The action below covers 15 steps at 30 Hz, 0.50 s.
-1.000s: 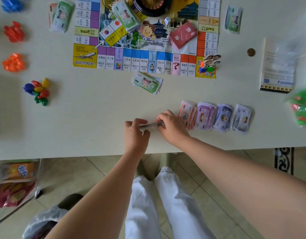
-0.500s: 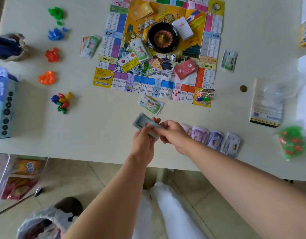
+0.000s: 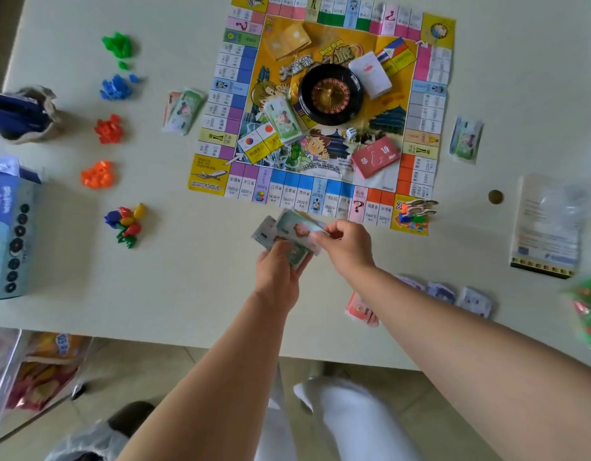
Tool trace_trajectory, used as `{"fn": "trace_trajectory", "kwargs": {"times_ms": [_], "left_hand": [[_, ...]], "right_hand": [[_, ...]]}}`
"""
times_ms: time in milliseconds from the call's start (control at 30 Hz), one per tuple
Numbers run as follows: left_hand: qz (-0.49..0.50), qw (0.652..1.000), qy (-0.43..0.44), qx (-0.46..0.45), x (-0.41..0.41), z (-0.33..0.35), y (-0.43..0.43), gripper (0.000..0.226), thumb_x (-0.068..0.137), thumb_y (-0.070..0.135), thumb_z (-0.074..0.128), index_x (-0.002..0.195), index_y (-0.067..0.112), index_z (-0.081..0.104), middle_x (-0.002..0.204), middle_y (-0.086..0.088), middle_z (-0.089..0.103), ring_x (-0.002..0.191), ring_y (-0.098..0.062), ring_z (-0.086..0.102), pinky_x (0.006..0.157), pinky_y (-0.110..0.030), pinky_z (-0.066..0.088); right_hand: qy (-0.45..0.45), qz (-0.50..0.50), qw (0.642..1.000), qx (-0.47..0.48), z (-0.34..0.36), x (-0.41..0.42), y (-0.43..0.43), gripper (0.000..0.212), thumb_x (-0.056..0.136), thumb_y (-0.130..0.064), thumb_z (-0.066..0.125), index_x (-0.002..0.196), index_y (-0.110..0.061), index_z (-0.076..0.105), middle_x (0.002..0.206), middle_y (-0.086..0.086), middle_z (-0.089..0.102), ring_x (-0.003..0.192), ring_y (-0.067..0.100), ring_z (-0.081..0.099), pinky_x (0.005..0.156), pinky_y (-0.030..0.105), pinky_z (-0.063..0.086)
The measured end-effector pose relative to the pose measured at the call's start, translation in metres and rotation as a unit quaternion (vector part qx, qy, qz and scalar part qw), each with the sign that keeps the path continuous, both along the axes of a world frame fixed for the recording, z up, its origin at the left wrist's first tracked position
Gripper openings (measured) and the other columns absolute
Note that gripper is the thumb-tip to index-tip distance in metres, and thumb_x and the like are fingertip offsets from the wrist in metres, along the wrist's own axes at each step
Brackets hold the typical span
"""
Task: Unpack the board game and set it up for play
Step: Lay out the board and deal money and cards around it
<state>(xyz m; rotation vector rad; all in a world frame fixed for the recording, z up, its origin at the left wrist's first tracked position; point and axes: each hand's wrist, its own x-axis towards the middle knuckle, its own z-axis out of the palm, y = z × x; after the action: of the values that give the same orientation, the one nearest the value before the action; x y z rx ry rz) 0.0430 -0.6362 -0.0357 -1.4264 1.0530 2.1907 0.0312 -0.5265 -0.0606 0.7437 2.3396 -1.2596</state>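
Left hand (image 3: 277, 269) grips banknote stack (image 3: 295, 229) toward desk (image 3: 187, 281) near edge; right hand (image 3: 349, 244) pinches upper notes. I judge paper light, floppy, slippery: hold short ends.

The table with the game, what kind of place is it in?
Probably a room in someone's home: a plain white table over a tiled floor, a clear bin of snack packets beside it, and a family board game spread out.
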Motion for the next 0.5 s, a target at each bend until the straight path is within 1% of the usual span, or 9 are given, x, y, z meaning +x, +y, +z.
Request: {"fn": "trace_trajectory", "kwargs": {"times_ms": [100,133,200,233,300,367,433,467,500], "left_hand": [[-0.021,0.997,-0.026,-0.071,-0.010,-0.011,-0.013,0.020,0.098,0.000,0.038,0.091,0.011,0.053,0.098,-0.013,0.062,0.089,-0.025,0.064,0.093,-0.043,0.052],[-0.032,0.995,-0.031,-0.091,-0.015,-0.017,-0.020,0.021,0.098,0.000,0.038,0.090,0.012,0.054,0.099,-0.011,0.063,0.089,-0.024,0.065,0.091,-0.042,0.053],[-0.047,0.992,-0.044,-0.111,-0.021,-0.025,-0.034,0.022,0.097,0.000,0.040,0.091,0.011,0.057,0.097,-0.009,0.063,0.085,-0.022,0.066,0.088,-0.040,0.054],[-0.056,0.991,-0.048,-0.112,-0.022,-0.028,-0.041,0.020,0.097,0.000,0.041,0.093,0.010,0.058,0.097,-0.010,0.064,0.084,-0.022,0.067,0.086,-0.039,0.055],[-0.086,0.989,-0.049,-0.110,-0.029,-0.031,-0.054,0.018,0.097,0.000,0.042,0.101,0.006,0.059,0.099,-0.013,0.065,0.084,-0.023,0.068,0.082,-0.037,0.057],[-0.118,0.987,-0.042,-0.105,-0.036,-0.031,-0.065,0.019,0.097,-0.001,0.043,0.108,0.002,0.058,0.100,-0.014,0.065,0.084,-0.023,0.069,0.079,-0.037,0.057],[-0.139,0.984,-0.037,-0.103,-0.045,-0.027,-0.073,0.018,0.097,0.000,0.045,0.110,0.002,0.057,0.098,-0.014,0.065,0.082,-0.023,0.069,0.077,-0.036,0.058],[-0.146,0.983,-0.036,-0.104,-0.051,-0.024,-0.078,0.017,0.096,-0.001,0.047,0.109,0.002,0.057,0.096,-0.014,0.065,0.080,-0.023,0.069,0.075,-0.035,0.059],[-0.151,0.982,-0.034,-0.107,-0.055,-0.021,-0.080,0.016,0.094,-0.002,0.049,0.109,0.001,0.056,0.094,-0.015,0.065,0.077,-0.024,0.069,0.072,-0.033,0.060]], "right_hand": [[-0.027,-0.008,0.998,0.050,-0.013,-0.007,-0.001,0.013,0.077,-0.025,0.075,0.075,-0.020,0.063,0.085,0.004,0.071,0.078,0.019,0.063,0.070,0.031,0.050],[-0.040,-0.008,0.997,0.070,-0.018,-0.010,-0.003,0.013,0.077,-0.025,0.075,0.076,-0.021,0.062,0.087,0.004,0.071,0.080,0.021,0.063,0.069,0.030,0.049],[-0.062,-0.006,0.991,0.116,-0.025,-0.010,-0.008,0.015,0.079,-0.025,0.073,0.083,-0.018,0.061,0.091,0.003,0.069,0.085,0.023,0.063,0.065,0.027,0.042],[-0.074,0.001,0.987,0.141,-0.025,-0.009,-0.011,0.020,0.080,-0.026,0.073,0.090,-0.016,0.059,0.095,0.002,0.068,0.089,0.024,0.064,0.064,0.025,0.039],[-0.101,0.010,0.976,0.191,-0.025,-0.010,-0.017,0.039,0.081,-0.029,0.074,0.107,-0.011,0.052,0.104,0.004,0.065,0.095,0.028,0.063,0.064,0.026,0.036],[-0.115,0.013,0.967,0.229,-0.021,-0.012,-0.021,0.048,0.082,-0.033,0.073,0.111,-0.008,0.046,0.109,0.007,0.065,0.095,0.030,0.064,0.063,0.028,0.037],[-0.092,0.017,0.968,0.234,-0.018,-0.016,-0.027,0.043,0.083,-0.035,0.071,0.107,-0.009,0.046,0.104,0.006,0.066,0.089,0.029,0.064,0.062,0.028,0.038],[-0.067,0.017,0.975,0.213,-0.016,-0.022,-0.031,0.037,0.085,-0.034,0.069,0.103,-0.011,0.047,0.100,0.005,0.066,0.087,0.027,0.064,0.062,0.028,0.038],[-0.041,0.018,0.984,0.170,-0.014,-0.027,-0.035,0.030,0.086,-0.032,0.067,0.100,-0.013,0.049,0.094,0.002,0.065,0.084,0.025,0.063,0.062,0.027,0.040]]}}
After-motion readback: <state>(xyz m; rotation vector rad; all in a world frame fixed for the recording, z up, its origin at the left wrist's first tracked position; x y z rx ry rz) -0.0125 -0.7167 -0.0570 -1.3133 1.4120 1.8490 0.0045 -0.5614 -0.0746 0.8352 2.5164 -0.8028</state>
